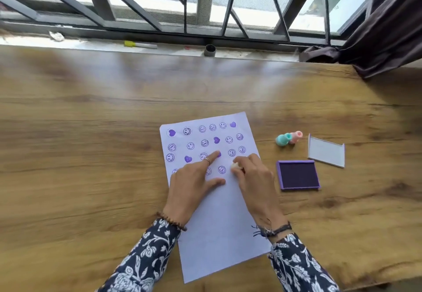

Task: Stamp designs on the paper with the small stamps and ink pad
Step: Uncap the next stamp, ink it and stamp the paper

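Left hand [194, 177] lies flat, fingers spread, on the paper [219, 218]. Right hand [253, 172] pinches what appears to be a pale stamp [235, 166]; ink pad [298, 175] at 3 o'clock.

Wood-grain desk [91, 131] against barred window [205, 1], daylight in, dark curtain [388, 35] bunched far right.

You are looking at one sheet of paper [219, 223] lying on the bench [91, 154], with two hands, the left hand [194, 184] and the right hand [253, 177], resting over it. Three small stamps are showing: a teal stamp [283, 139], a pink stamp [296, 136] and a pale stamp [235, 166]. One purple ink pad [298, 175] is sitting open beside one lid [326, 151]. Five purple heart prints are showing among the smiley prints.
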`<act>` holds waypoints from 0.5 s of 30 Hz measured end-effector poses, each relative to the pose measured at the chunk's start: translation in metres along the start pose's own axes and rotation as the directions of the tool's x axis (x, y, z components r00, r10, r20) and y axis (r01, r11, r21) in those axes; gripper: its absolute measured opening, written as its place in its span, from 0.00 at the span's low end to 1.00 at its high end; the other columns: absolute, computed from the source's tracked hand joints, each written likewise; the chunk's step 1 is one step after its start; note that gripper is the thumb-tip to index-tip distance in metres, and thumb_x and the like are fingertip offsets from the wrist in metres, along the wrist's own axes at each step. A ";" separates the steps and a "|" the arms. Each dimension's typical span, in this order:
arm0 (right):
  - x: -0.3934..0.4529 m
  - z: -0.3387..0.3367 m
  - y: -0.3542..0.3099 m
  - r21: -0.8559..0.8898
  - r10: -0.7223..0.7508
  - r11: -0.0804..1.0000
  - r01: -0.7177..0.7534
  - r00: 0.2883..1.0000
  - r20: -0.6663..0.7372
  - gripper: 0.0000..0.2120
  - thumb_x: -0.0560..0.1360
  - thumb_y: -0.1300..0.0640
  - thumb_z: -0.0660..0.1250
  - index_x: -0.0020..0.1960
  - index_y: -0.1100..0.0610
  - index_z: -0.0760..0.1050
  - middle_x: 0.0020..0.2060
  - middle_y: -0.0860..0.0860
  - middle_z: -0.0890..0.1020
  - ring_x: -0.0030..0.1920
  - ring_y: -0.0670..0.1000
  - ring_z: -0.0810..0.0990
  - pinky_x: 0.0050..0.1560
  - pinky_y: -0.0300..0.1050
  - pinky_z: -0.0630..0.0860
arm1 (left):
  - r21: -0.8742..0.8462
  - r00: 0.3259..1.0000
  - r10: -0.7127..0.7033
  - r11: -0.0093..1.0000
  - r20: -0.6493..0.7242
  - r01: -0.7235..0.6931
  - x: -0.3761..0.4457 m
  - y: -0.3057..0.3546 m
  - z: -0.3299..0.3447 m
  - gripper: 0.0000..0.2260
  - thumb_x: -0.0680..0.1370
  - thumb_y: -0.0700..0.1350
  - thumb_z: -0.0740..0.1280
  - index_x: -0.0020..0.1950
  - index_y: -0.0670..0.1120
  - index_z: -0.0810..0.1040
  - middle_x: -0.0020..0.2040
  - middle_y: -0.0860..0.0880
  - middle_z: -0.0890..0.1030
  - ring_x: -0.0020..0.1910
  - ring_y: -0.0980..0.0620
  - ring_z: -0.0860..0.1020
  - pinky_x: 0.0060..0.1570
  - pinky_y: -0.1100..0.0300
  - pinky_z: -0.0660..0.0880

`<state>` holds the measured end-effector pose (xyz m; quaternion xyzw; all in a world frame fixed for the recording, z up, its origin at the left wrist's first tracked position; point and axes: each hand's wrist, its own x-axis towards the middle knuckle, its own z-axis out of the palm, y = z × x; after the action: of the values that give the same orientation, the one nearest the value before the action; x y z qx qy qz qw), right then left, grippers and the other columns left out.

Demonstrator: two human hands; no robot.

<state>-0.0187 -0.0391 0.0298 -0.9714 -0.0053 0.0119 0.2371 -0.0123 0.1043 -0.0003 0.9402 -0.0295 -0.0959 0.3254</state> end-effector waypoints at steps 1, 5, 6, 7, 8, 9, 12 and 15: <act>-0.001 0.000 0.000 0.002 -0.010 1.000 0.010 1.000 -0.001 0.05 0.74 0.64 0.65 0.48 0.61 0.77 0.45 0.58 0.79 0.43 0.59 0.79 0.41 0.44 0.63 | -0.005 1.000 0.001 1.000 0.007 -0.001 -0.001 0.001 -0.001 0.29 0.70 0.61 0.66 0.69 0.64 0.60 0.47 0.50 0.81 0.51 0.49 0.77 0.40 0.57 0.63; -0.002 0.001 0.002 0.019 -0.038 0.999 0.038 0.999 -0.028 0.05 0.74 0.64 0.65 0.49 0.61 0.78 0.46 0.58 0.80 0.43 0.58 0.79 0.42 0.43 0.63 | -0.001 0.999 0.010 1.000 0.033 -0.010 -0.002 0.003 -0.004 0.29 0.70 0.60 0.67 0.69 0.63 0.61 0.49 0.48 0.81 0.52 0.47 0.77 0.41 0.56 0.65; -0.002 0.000 0.003 0.059 -0.020 0.998 0.022 0.999 -0.025 0.05 0.73 0.63 0.66 0.49 0.60 0.78 0.45 0.57 0.80 0.42 0.57 0.79 0.41 0.41 0.64 | -0.007 0.999 0.011 1.000 0.035 -0.011 -0.002 0.004 -0.005 0.29 0.70 0.60 0.67 0.69 0.63 0.62 0.48 0.48 0.81 0.52 0.47 0.77 0.41 0.56 0.65; -0.001 -0.003 0.005 0.144 0.035 0.989 -0.031 0.999 -0.024 0.05 0.73 0.62 0.67 0.48 0.58 0.79 0.44 0.55 0.81 0.41 0.54 0.79 0.41 0.38 0.65 | -0.013 0.999 0.012 1.000 0.030 -0.011 -0.002 0.004 -0.005 0.29 0.70 0.60 0.67 0.68 0.63 0.62 0.47 0.48 0.81 0.51 0.47 0.77 0.40 0.56 0.65; 0.000 -0.007 0.008 0.286 0.129 0.951 -0.118 0.992 -0.017 0.04 0.71 0.61 0.69 0.46 0.56 0.80 0.41 0.53 0.82 0.40 0.51 0.79 0.42 0.37 0.68 | -0.015 1.000 0.010 1.000 0.026 -0.010 -0.002 0.004 -0.005 0.29 0.69 0.60 0.67 0.68 0.63 0.63 0.46 0.47 0.82 0.50 0.46 0.77 0.40 0.56 0.64; 0.000 -0.013 0.010 0.456 0.240 0.865 -0.212 0.971 -0.005 0.05 0.69 0.60 0.71 0.43 0.52 0.81 0.37 0.49 0.84 0.38 0.48 0.80 0.43 0.37 0.71 | -0.015 1.000 0.007 1.000 0.023 -0.007 -0.002 0.004 -0.005 0.29 0.69 0.60 0.68 0.68 0.63 0.63 0.46 0.47 0.82 0.50 0.46 0.77 0.40 0.56 0.64; -0.007 -0.028 0.018 0.795 0.456 0.512 -0.326 0.887 0.070 0.04 0.68 0.60 0.73 0.40 0.52 0.82 0.31 0.45 0.84 0.35 0.42 0.81 0.43 0.38 0.79 | -0.012 0.999 -0.004 1.000 0.033 0.005 0.000 0.002 -0.006 0.29 0.69 0.60 0.68 0.68 0.63 0.64 0.44 0.47 0.80 0.49 0.45 0.77 0.41 0.55 0.67; -0.018 -0.041 0.020 0.918 0.474 0.230 -0.323 0.861 0.185 0.03 0.67 0.60 0.73 0.41 0.55 0.83 0.34 0.47 0.84 0.38 0.45 0.79 0.39 0.33 0.78 | -0.134 0.999 0.001 0.991 0.039 0.004 0.001 0.004 -0.010 0.23 0.70 0.57 0.69 0.64 0.59 0.70 0.33 0.52 0.74 0.38 0.51 0.75 0.37 0.58 0.66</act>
<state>-0.0352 -0.0762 0.0567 -0.6270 0.2662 0.0082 0.7321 -0.0093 0.1077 0.0096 0.9142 -0.0286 -0.1160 0.3872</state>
